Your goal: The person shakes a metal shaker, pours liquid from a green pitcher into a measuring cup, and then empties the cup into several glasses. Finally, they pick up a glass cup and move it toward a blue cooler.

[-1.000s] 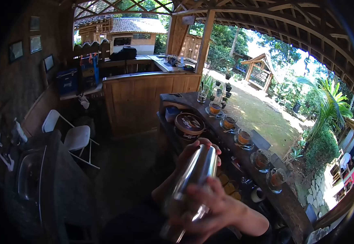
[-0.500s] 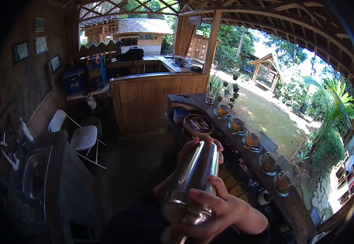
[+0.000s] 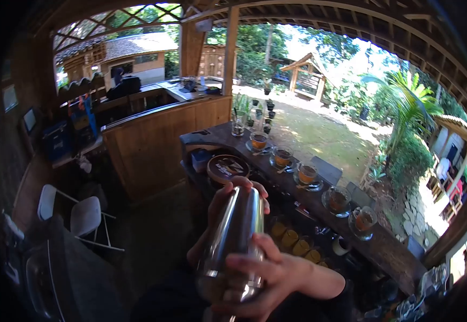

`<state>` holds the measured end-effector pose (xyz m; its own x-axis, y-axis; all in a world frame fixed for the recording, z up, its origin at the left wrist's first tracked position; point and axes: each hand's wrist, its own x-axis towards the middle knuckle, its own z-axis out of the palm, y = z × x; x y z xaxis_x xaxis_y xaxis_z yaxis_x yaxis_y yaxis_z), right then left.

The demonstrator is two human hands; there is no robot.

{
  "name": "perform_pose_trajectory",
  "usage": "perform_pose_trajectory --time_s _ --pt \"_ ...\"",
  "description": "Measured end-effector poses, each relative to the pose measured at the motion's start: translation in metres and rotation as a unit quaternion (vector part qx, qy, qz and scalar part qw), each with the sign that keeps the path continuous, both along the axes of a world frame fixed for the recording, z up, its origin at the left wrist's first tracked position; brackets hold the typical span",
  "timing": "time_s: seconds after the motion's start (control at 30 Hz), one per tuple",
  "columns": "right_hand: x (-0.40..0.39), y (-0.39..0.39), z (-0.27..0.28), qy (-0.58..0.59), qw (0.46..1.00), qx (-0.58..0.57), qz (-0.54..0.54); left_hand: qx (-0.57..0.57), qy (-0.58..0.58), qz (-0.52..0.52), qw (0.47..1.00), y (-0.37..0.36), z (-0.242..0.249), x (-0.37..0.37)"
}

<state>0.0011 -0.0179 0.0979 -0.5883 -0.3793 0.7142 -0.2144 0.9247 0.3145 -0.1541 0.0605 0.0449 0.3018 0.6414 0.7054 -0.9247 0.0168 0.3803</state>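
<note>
A shiny metal cocktail shaker (image 3: 234, 225) lies tilted between my two hands, its flat base pointing away from me. My left hand (image 3: 218, 206) is wrapped around the far end, its fingertips showing over the right edge. Around the nearer, narrowing end, my right hand (image 3: 276, 271) is closed, with its fingers spread along the metal. The near tip of the shaker is partly hidden by the right hand and blurred. Beyond it, on the dark wooden counter (image 3: 389, 249), stands a row of glass cups of amber drink (image 3: 307, 174) on saucers.
Under the counter are several yellow glasses (image 3: 301, 247) and a white mug (image 3: 341, 246). A round dark-topped container (image 3: 228, 167) sits on the lower shelf. To the left are a white folding chair (image 3: 85, 216) and a sink (image 3: 40, 279). Glassware (image 3: 432, 279) stands at the lower right.
My view has turned to the right, so the counter and cups appear farther left and glassware shows at the lower right. Both hands keep hold of the shaker.
</note>
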Motion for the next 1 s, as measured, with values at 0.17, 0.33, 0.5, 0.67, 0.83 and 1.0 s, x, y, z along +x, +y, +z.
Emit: perform_pose_trajectory --time_s 0.17,0.33,0.5,0.67,0.83,1.0 --pt "0.016 0.101 -0.045 0.092 0.956 -0.255 -0.112 -0.239 0.019 0.007 0.971 0.098 -0.104 0.044" --pt "0.039 0.037 0.009 0.046 0.989 0.034 -0.137 -0.096 0.062 -0.201 0.973 0.074 -0.014 0.052" --pt "0.079 -0.007 0.008 0.037 0.980 0.063 -0.186 0.075 0.025 -0.221 0.972 0.061 0.003 0.111" --pt "0.168 0.027 -0.041 0.327 0.884 -0.165 -0.290 -0.197 0.162 -0.159 0.954 0.055 -0.033 0.210" --pt "0.166 -0.079 -0.007 0.396 0.895 -0.145 -0.147 0.058 0.160 -0.202 0.965 -0.030 0.042 0.250" --pt "0.252 -0.134 -0.032 0.412 0.775 0.054 -0.476 0.020 0.272 -0.241 0.931 -0.064 0.040 0.339"
